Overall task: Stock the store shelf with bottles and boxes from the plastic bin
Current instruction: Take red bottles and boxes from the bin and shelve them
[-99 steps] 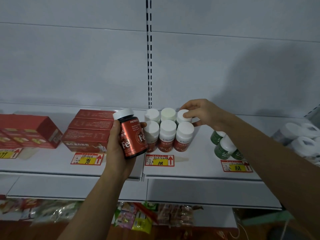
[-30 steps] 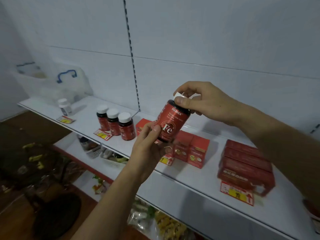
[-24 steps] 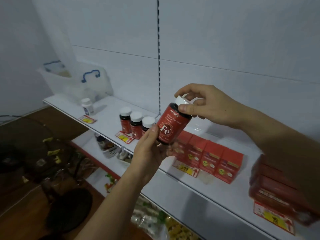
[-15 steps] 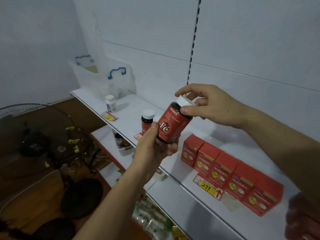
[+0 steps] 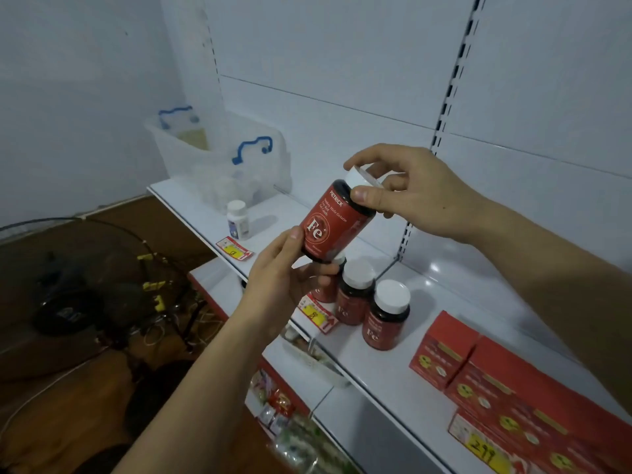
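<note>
Head view: both hands hold one red bottle (image 5: 330,222) in the air, tilted, cap toward the back wall, just above the row of matching bottles (image 5: 371,302) on the shelf (image 5: 424,367). Left hand (image 5: 285,278) is closed under the bottle's base, thumb on the label. Right hand (image 5: 408,193) pinches the white cap (image 5: 359,177) and neck, thumb in front. Three matching bottles stand in a diagonal row; the one nearest the left hand is mostly hidden behind the held bottle. A price tag (image 5: 319,311) sits at the shelf edge in front of them. Red boxes (image 5: 506,388) lie further right. A small white bottle (image 5: 238,218) stands alone to the left. Plastic bin (image 5: 219,155) with blue handles sits at the far left end of the shelf; contents too hazy to tell.

Risks, as judgement: the bottle hangs right over the row, so lowering it straight down could knock the standing bottles over like dominoes. The row sits near the front edge, so a tipped bottle could roll off to the floor. The right hand grips mainly the cap; if the left lets go first, the bottle may swing or slip.
</note>
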`<action>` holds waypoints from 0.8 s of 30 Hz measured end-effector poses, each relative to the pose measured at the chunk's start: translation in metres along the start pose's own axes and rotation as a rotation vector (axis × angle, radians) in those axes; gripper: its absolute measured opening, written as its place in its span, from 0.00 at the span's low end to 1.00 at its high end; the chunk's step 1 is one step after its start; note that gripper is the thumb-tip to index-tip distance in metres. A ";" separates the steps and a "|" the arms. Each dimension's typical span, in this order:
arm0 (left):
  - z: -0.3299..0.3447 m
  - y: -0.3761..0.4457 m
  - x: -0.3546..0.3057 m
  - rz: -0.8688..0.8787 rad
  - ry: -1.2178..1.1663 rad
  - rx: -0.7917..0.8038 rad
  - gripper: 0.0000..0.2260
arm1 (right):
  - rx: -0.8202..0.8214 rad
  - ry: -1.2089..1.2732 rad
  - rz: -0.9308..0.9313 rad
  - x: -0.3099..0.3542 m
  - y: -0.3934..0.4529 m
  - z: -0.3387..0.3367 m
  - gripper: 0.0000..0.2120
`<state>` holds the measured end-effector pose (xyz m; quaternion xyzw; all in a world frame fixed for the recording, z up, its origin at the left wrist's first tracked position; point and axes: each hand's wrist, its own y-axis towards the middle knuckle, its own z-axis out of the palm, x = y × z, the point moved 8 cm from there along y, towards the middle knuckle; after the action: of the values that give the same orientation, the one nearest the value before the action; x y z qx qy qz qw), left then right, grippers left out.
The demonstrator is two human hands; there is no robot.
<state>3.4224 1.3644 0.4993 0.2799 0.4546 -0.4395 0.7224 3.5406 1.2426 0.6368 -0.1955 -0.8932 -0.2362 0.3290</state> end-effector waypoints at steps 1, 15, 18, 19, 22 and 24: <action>-0.004 0.011 -0.003 0.006 0.027 0.012 0.17 | -0.023 -0.019 0.006 -0.002 0.010 0.000 0.15; -0.058 0.141 0.039 0.052 0.469 0.168 0.10 | -0.103 -0.305 0.309 -0.095 0.077 0.013 0.15; -0.060 0.148 0.057 0.033 0.429 0.221 0.13 | -0.053 -0.377 0.343 -0.102 0.080 0.020 0.16; -0.060 0.148 0.062 0.028 0.416 0.250 0.15 | -0.025 -0.386 0.351 -0.104 0.081 0.023 0.16; -0.059 0.147 0.078 0.011 0.396 0.339 0.24 | 0.064 -0.401 0.365 -0.108 0.080 0.031 0.18; -0.056 0.145 0.085 0.005 0.403 0.397 0.27 | 0.100 -0.458 0.355 -0.108 0.081 0.034 0.19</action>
<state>3.5452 1.4428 0.3992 0.4988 0.4933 -0.4537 0.5496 3.6407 1.3062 0.5643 -0.3803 -0.9066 -0.0802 0.1645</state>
